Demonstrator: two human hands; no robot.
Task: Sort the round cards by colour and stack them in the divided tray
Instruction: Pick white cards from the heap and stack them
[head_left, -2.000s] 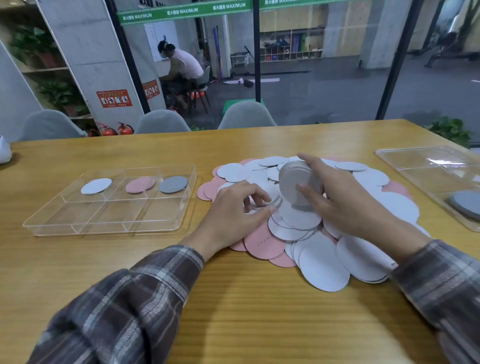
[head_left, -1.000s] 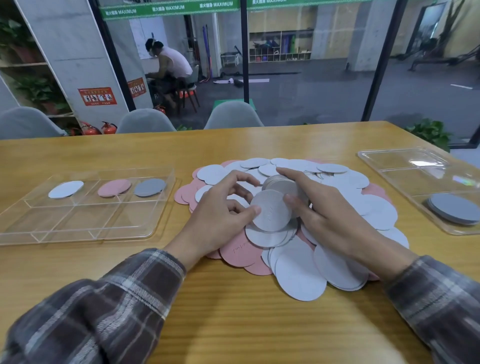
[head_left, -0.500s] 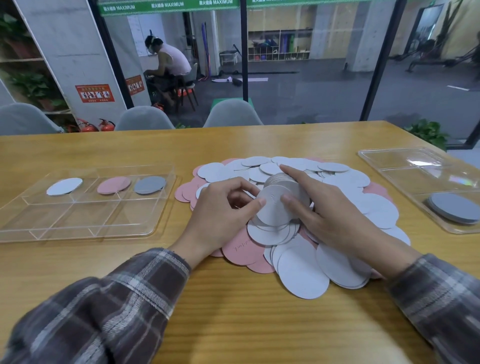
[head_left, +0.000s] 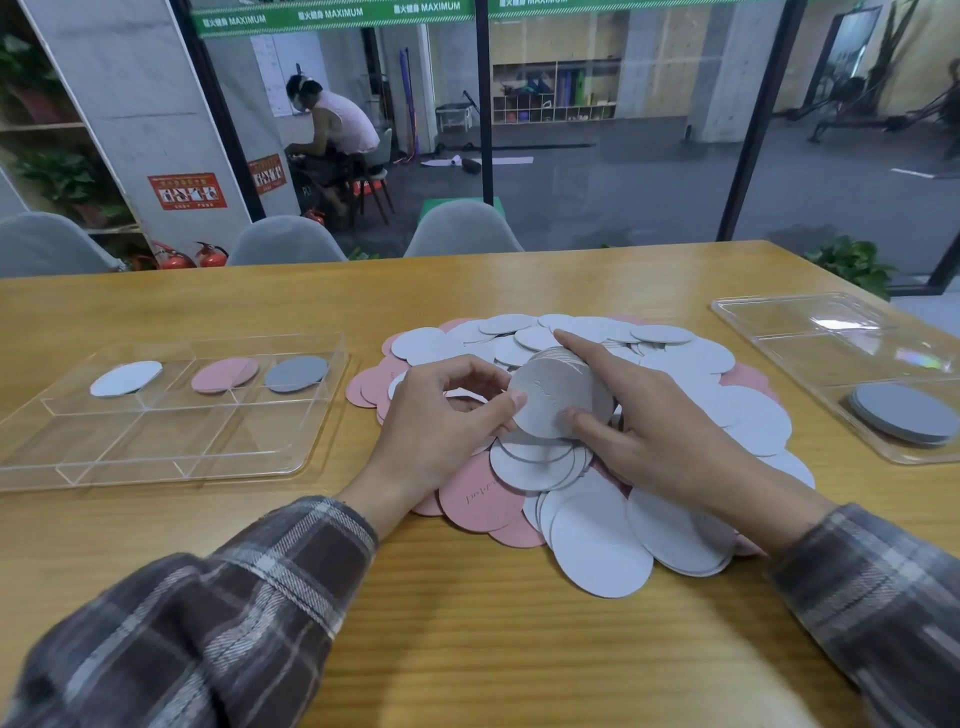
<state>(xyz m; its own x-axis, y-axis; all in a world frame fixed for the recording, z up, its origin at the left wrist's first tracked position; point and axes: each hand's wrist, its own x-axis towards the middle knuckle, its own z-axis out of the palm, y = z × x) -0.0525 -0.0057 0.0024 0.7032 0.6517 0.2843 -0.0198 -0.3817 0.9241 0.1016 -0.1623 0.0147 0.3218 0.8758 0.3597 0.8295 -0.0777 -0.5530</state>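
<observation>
A heap of round white and pink cards covers the middle of the table. My right hand holds a small stack of grey round cards tilted on edge above the heap, index finger on top and thumb underneath. My left hand pinches the left edge of the stack's front card between thumb and fingers. To the left lies the clear divided tray, holding a white card, a pink card and a grey card in its three far compartments.
A second clear tray sits at the right table edge with a stack of grey cards in its near part. Grey chairs stand behind the far table edge, in front of a glass wall.
The grey stack in my right hand has dropped lower and tilted toward me. My left hand has left the heap and taken hold of the stack's front card.
</observation>
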